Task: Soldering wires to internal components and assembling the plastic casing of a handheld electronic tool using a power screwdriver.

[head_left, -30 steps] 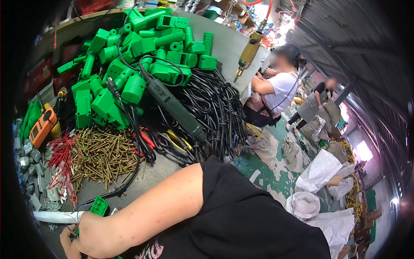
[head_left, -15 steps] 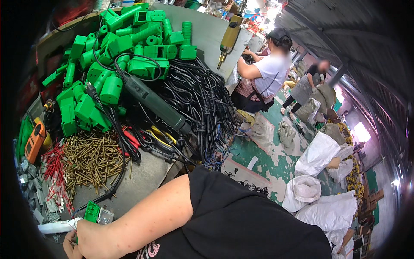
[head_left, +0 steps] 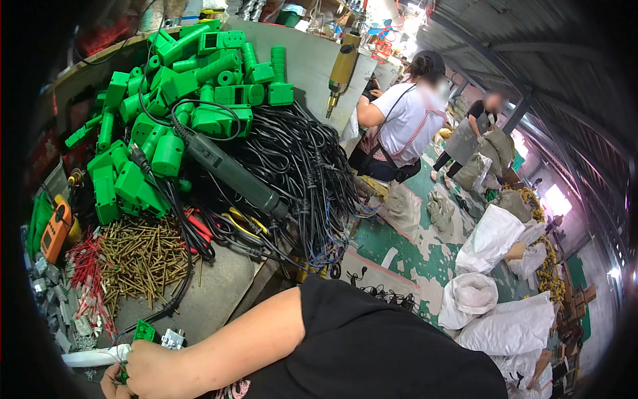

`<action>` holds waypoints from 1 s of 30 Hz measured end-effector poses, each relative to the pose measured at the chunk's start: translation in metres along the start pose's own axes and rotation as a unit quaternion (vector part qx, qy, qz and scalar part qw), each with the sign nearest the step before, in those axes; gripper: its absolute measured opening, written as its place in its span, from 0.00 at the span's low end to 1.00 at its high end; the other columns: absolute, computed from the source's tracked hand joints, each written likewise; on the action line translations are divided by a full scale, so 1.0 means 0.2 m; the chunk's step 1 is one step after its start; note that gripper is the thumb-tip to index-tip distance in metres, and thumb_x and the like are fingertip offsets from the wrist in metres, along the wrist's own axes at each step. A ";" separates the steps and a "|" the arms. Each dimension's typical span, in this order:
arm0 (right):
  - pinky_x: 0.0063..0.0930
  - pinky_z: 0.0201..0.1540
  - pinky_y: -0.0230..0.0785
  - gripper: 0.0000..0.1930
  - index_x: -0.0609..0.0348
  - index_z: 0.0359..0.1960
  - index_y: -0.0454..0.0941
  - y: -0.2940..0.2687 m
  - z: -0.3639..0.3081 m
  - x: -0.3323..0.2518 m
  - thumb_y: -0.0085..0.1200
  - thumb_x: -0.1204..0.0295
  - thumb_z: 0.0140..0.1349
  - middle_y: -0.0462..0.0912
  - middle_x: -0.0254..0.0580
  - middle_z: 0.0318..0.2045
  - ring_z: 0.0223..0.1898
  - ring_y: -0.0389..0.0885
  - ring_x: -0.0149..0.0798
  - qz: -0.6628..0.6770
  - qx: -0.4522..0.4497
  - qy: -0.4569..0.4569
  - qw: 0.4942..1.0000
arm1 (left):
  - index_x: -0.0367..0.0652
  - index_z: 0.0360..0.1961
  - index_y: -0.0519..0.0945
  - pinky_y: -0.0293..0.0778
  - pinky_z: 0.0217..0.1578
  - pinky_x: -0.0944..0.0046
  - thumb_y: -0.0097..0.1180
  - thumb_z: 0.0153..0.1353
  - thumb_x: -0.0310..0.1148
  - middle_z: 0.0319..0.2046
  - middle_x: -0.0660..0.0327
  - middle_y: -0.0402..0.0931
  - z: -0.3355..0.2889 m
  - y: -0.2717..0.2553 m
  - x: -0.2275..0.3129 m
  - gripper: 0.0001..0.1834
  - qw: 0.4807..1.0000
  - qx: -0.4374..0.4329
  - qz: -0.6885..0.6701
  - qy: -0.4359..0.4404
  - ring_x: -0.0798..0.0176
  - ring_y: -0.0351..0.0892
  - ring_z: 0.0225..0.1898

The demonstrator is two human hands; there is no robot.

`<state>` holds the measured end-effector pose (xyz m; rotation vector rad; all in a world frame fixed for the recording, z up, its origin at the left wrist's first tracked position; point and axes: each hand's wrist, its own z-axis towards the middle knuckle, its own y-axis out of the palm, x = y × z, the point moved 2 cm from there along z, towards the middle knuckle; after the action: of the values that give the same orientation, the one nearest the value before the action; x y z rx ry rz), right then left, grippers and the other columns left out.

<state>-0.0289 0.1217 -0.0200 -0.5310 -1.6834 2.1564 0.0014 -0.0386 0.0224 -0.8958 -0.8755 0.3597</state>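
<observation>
At the lower left my bare right forearm reaches across, and my right hand (head_left: 143,366) is closed, its fingers mostly hidden behind its back. Curled fingers of my left hand (head_left: 111,383) meet it from below. A sliver of a green plastic part (head_left: 123,374) shows between the two hands, against the left fingers. Just above the right hand sits an open green plastic housing (head_left: 143,330); whether it is held or lying there I cannot tell. Beside it stands a small silvery block (head_left: 173,339). A white tube-like piece (head_left: 96,357) runs up to the hands.
Green plastic housings (head_left: 169,156) are heaped on the bench, with brass screws (head_left: 143,259), red wires (head_left: 83,259) and black cables (head_left: 299,159) around them. A dark green hand tool (head_left: 229,169) lies on top. An electric screwdriver (head_left: 343,63) hangs above. Two people work beyond, near white sacks (head_left: 492,239).
My hands stay together at the lower left, shifted slightly in view. The silvery block shows more clearly beside the right hand. The nearer co-worker has turned and leaned.
</observation>
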 end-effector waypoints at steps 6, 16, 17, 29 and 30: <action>0.32 0.42 0.66 0.10 0.57 0.31 0.78 -0.27 -0.30 0.14 0.59 0.64 0.53 0.75 0.39 0.32 0.43 0.73 0.39 0.018 0.188 0.077 0.979 | 0.35 0.38 0.82 0.69 0.56 0.48 0.62 0.61 0.29 0.54 0.40 0.75 -0.01 0.01 0.01 0.08 0.999 0.011 0.035 -0.002 0.40 0.74 0.52; 0.39 0.41 0.70 0.18 0.58 0.35 0.80 -0.20 -0.37 0.19 0.68 0.59 0.49 0.76 0.42 0.37 0.40 0.78 0.44 0.085 0.054 0.187 0.977 | 0.36 0.35 0.81 0.68 0.57 0.48 0.62 0.61 0.28 0.55 0.41 0.75 -0.01 0.01 0.01 0.06 0.999 0.007 0.036 -0.007 0.44 0.73 0.52; 0.39 0.40 0.71 0.18 0.58 0.35 0.80 -0.22 -0.38 0.19 0.68 0.59 0.49 0.76 0.43 0.37 0.40 0.79 0.44 0.074 0.046 0.184 0.979 | 0.36 0.35 0.81 0.68 0.57 0.48 0.62 0.61 0.28 0.55 0.41 0.75 -0.01 0.01 0.02 0.06 0.999 0.008 0.036 -0.007 0.44 0.73 0.52; 0.41 0.37 0.74 0.22 0.63 0.39 0.77 -0.25 -0.42 0.20 0.69 0.61 0.49 0.76 0.51 0.36 0.35 0.82 0.50 0.113 0.009 0.204 0.972 | 0.36 0.37 0.82 0.68 0.56 0.50 0.62 0.61 0.30 0.53 0.41 0.75 -0.03 0.01 -0.01 0.07 0.999 0.014 0.045 -0.006 0.45 0.73 0.51; 0.41 0.37 0.74 0.22 0.64 0.39 0.77 -0.24 -0.42 0.20 0.70 0.61 0.48 0.76 0.51 0.37 0.36 0.82 0.50 0.118 0.015 0.206 0.971 | 0.36 0.36 0.81 0.69 0.55 0.50 0.62 0.61 0.30 0.52 0.41 0.76 -0.03 0.02 -0.02 0.07 0.999 0.016 0.048 0.003 0.45 0.73 0.51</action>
<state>-0.0207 0.2229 0.0047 -1.1323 -1.4132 2.0364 0.0044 -0.0423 0.0158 -0.9101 -0.8215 0.4524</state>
